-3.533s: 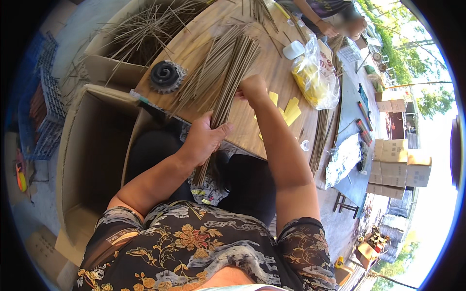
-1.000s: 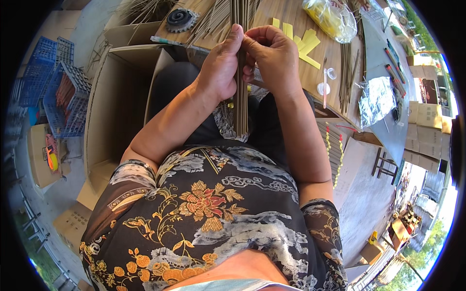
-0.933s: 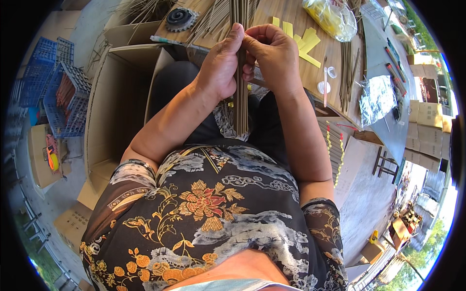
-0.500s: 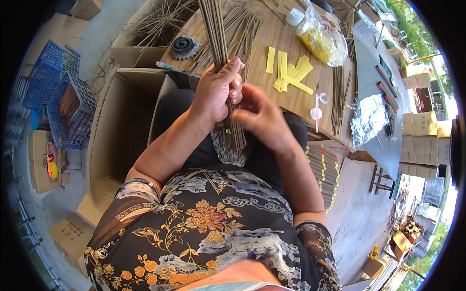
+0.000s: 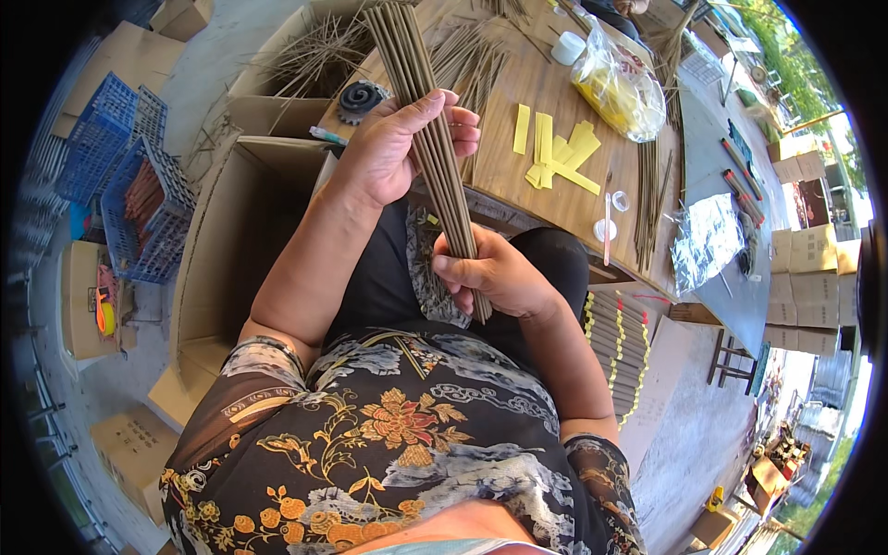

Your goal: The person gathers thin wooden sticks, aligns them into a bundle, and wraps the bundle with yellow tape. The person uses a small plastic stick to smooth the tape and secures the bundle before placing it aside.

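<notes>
"Brown stick bundle point(image 5: 444, 180): position and grip?"

"Slanting over the lap point(image 5: 370, 277), upper end toward the wooden table point(image 5: 501, 106). Left hand point(image 5: 387, 148): clasping it, thumb across the front, fingers behind. Right hand point(image 5: 499, 276): grasping near its lower end."

"Step in hand?"

"Apparently evening the bundle."

"Next move?"

"Likely calls for two snug grips, lest it loosen. Yellow strips point(image 5: 575, 148) lie apart, on the table."

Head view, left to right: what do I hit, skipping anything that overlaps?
Blue crates → open cardboard box → stick bundle → yellow strips → crumpled silvery sheet → stacked cartons.
</notes>
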### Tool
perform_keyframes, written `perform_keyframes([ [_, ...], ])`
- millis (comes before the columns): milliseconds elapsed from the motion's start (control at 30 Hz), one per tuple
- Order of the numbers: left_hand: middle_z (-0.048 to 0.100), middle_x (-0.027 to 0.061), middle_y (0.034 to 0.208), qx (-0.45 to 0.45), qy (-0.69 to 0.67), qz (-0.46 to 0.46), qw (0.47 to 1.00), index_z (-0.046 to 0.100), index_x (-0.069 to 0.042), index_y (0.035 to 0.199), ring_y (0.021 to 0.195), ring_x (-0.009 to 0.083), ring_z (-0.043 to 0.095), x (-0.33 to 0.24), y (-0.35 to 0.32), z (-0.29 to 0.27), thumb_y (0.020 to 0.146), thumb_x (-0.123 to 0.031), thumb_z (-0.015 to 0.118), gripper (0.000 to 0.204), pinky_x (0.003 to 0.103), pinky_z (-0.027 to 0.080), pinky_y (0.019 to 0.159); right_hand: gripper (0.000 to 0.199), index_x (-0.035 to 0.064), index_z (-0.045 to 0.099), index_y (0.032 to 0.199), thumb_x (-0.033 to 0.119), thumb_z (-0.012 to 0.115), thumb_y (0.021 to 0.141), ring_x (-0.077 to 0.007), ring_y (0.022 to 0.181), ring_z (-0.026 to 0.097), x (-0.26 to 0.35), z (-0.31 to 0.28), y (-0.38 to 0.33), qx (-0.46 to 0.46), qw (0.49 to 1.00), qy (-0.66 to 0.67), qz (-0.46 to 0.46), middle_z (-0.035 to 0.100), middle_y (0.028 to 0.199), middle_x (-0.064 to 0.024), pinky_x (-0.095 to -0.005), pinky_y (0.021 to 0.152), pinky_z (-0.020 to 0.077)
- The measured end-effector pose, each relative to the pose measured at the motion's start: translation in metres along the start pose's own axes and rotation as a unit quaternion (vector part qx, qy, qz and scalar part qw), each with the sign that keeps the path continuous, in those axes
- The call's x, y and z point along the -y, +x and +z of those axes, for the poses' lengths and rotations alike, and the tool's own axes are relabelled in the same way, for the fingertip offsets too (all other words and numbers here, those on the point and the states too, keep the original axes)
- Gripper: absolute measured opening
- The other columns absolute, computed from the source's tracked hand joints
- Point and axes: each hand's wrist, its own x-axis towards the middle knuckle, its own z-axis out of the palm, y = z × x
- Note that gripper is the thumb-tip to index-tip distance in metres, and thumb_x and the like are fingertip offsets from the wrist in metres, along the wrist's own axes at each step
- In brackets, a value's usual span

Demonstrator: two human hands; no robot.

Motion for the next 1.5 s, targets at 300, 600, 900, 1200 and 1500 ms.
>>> perform_keyframes([
  [300,0.048,0.0272,0.115,0.093,-0.134,-0.053,0.985,0.039,0.011,0.118,0.111,0.0362,0.047,0.001,-0.002,-0.002,0.072,0.001,0.041,0.047,0.048,0.035,0.099,0.028,0.0003,0.049,0.098,0.027,0.050,0.088,-0.0142,0.057,0.056,-0.004,-0.016,-0.012,0.123,0.979,0.164,-0.016,0.057,0.072,-0.0091,-0.0258,0.053,0.0488],
  [600,0.047,0.0282,0.117,0.118,-0.177,-0.063,0.975,0.040,0.014,0.116,0.114,0.0375,0.044,0.003,-0.001,-0.007,0.054,0.000,0.048,0.065,0.048,0.030,0.102,0.037,-0.0055,0.046,0.111,0.025,0.045,0.090,-0.0209,0.065,0.061,-0.004,-0.018,-0.013,0.124,0.973,0.193,0.002,0.060,0.083,-0.0170,-0.0307,0.060,0.0522],
  [900,0.047,0.0259,0.119,0.147,-0.177,-0.057,0.971,0.041,0.010,0.118,0.115,0.0366,0.043,0.006,0.000,-0.011,0.058,0.000,0.050,0.061,0.050,0.029,0.102,0.037,-0.0054,0.045,0.112,0.024,0.048,0.089,-0.0187,0.061,0.060,-0.009,-0.020,-0.011,0.136,0.963,0.233,-0.003,0.060,0.079,-0.0157,-0.0290,0.056,0.0516],
  [1200,0.056,0.0060,0.075,0.008,-0.127,-0.052,0.990,0.053,-0.003,0.095,0.068,0.0154,0.056,0.018,0.006,-0.001,0.081,-0.019,0.061,0.022,0.030,0.051,0.063,0.022,0.0033,0.049,0.088,0.016,0.064,0.079,-0.0081,0.043,0.046,-0.002,-0.009,-0.010,0.053,0.990,0.123,0.033,0.053,0.060,-0.0036,-0.0204,0.039,0.0400],
  [1500,0.049,-0.0002,0.062,-0.101,-0.094,-0.018,0.990,0.051,-0.007,0.092,0.051,0.0091,0.046,0.027,0.005,0.012,0.079,-0.015,0.062,0.019,0.023,0.039,0.047,0.023,0.0055,0.045,0.081,0.018,0.064,0.079,-0.0062,0.044,0.047,-0.015,-0.006,-0.001,-0.147,0.966,-0.211,-0.039,0.049,0.059,0.0004,-0.0195,0.040,0.0382],
])
